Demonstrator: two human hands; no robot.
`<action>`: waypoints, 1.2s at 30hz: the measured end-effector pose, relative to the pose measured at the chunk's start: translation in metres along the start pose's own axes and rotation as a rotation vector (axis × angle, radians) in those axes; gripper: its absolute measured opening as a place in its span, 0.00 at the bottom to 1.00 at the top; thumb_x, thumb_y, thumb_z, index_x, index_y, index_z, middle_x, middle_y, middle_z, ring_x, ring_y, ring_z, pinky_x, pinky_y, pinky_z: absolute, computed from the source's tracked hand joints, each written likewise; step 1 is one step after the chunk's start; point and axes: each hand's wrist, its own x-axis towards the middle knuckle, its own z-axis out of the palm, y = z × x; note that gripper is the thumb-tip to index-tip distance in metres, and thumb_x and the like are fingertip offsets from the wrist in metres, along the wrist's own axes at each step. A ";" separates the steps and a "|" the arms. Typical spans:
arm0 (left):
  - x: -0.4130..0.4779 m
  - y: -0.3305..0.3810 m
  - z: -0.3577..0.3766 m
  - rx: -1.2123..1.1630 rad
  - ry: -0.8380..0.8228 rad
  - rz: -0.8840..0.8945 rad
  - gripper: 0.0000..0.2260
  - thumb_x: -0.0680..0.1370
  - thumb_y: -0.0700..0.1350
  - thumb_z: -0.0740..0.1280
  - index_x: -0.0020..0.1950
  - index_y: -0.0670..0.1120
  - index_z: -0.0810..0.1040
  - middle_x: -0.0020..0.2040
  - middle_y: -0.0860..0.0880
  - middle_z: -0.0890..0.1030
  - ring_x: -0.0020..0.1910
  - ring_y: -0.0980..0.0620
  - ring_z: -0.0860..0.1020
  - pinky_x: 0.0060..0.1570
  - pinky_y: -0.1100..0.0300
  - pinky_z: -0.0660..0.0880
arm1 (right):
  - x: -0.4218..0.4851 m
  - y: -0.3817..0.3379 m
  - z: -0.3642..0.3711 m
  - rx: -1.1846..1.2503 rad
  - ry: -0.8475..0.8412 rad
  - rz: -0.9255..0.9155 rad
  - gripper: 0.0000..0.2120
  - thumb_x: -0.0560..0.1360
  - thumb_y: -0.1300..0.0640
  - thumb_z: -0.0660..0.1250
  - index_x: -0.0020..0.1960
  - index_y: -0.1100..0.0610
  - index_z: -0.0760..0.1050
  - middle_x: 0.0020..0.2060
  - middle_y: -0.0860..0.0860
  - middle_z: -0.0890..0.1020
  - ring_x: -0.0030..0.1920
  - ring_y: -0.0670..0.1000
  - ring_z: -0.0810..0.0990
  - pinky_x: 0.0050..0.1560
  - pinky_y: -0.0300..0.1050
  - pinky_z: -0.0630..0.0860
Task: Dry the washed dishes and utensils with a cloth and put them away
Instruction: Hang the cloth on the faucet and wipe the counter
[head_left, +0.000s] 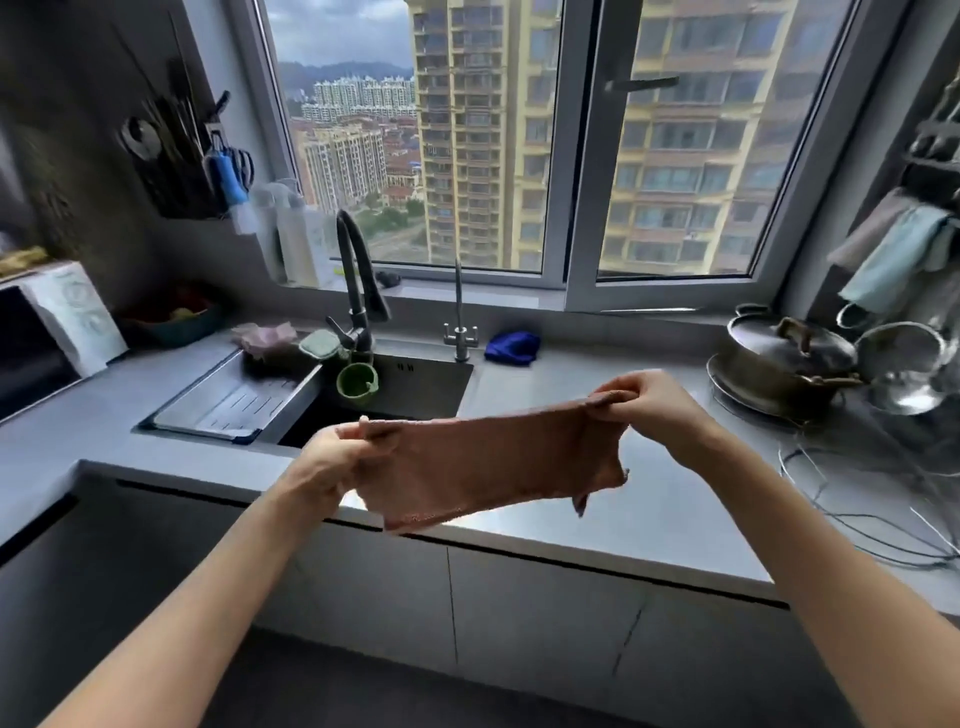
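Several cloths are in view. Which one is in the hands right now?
The brown cloth, stretched between the left hand and right hand over the counter edge. The blue cloth lies by the small tap; the others hang at right.

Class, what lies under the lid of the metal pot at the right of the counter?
The lid covers the pot, so its contents cannot be seen. Below the pot, a round metal tray's rim shows.
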 end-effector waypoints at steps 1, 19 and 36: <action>0.021 0.004 -0.007 0.008 0.033 0.018 0.11 0.74 0.29 0.66 0.41 0.44 0.83 0.31 0.51 0.82 0.33 0.52 0.77 0.36 0.61 0.73 | 0.024 0.000 0.003 -0.010 -0.017 -0.007 0.02 0.71 0.68 0.70 0.44 0.65 0.81 0.34 0.55 0.78 0.36 0.49 0.73 0.33 0.38 0.67; 0.321 0.176 -0.148 -0.270 0.376 0.229 0.02 0.74 0.40 0.69 0.42 0.46 0.78 0.35 0.48 0.81 0.27 0.54 0.80 0.29 0.58 0.80 | 0.419 -0.126 0.124 0.405 0.099 -0.126 0.10 0.75 0.58 0.70 0.52 0.63 0.80 0.36 0.50 0.80 0.36 0.46 0.76 0.37 0.37 0.72; 0.542 0.135 -0.238 -0.057 0.273 -0.101 0.05 0.77 0.42 0.66 0.43 0.42 0.75 0.36 0.46 0.75 0.32 0.51 0.72 0.31 0.61 0.72 | 0.512 -0.173 0.286 -0.149 0.057 -0.229 0.21 0.80 0.45 0.57 0.71 0.48 0.68 0.65 0.51 0.77 0.63 0.53 0.76 0.63 0.51 0.72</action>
